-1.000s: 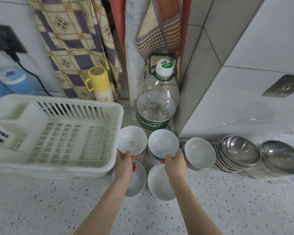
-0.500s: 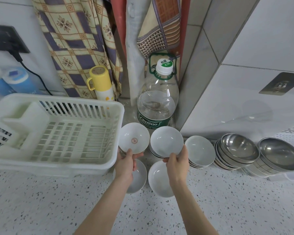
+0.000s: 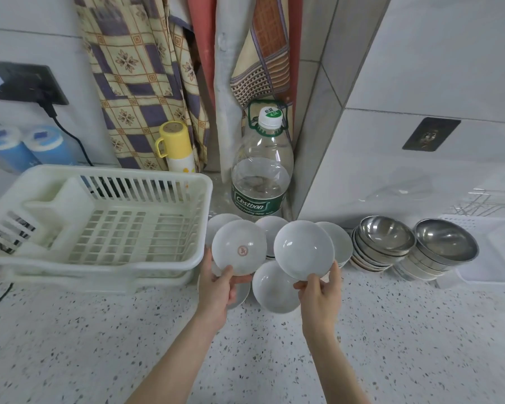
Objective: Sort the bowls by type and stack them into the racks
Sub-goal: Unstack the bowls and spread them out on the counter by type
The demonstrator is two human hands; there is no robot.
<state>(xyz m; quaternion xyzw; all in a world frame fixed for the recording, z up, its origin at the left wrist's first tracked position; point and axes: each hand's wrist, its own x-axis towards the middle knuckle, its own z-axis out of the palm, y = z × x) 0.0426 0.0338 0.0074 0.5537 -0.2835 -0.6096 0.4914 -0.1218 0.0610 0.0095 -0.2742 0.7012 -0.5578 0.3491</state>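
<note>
I have each hand pinching a white bowl by its near rim, left hand [image 3: 217,290] on the marked bowl [image 3: 239,247] just right of the empty rack [image 3: 105,228], right hand [image 3: 321,293] on the plain bowl [image 3: 303,250] farther right

Speckled counter [image 3: 391,345]: white rack [image 3: 99,228], water bottle [image 3: 261,182], steel bowl stacks [image 3: 382,246].

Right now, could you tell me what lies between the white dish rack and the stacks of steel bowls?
In the head view, white bowls on the counter, with the left hand and right hand each holding one up, lie between dish rack and steel bowls.
</note>
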